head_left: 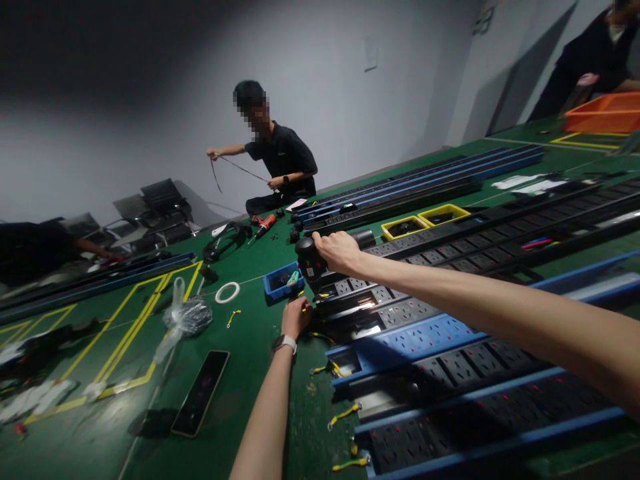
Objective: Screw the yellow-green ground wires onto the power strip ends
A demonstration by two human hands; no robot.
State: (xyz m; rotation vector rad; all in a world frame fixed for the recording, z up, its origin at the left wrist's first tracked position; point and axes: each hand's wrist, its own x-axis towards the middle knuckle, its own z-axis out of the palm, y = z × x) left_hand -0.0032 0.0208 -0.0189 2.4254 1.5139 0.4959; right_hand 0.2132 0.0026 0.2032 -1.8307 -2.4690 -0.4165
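My right hand (337, 253) is wrapped round a black power tool (307, 257), held over the ends of the power strips; its working tip is hidden. Beside the strip ends, my left hand (296, 317) has its fingers pinched together on a short yellow-green wire (305, 309), of which only a little shows. Black socket power strips (407, 310) lie side by side under my right arm, some in blue housings (425, 337). More yellow-green wires with ring lugs (345, 415) stick out from their near ends.
A blue bin (283, 281) stands just beyond my left hand. Yellow bins (404, 228) sit behind the strips. On the green table lie a phone (201, 393), a tape roll (227, 293), a plastic bag (187, 317) and an orange drill (264, 225). A co-worker (283, 157) sits across, holding a thin strip.
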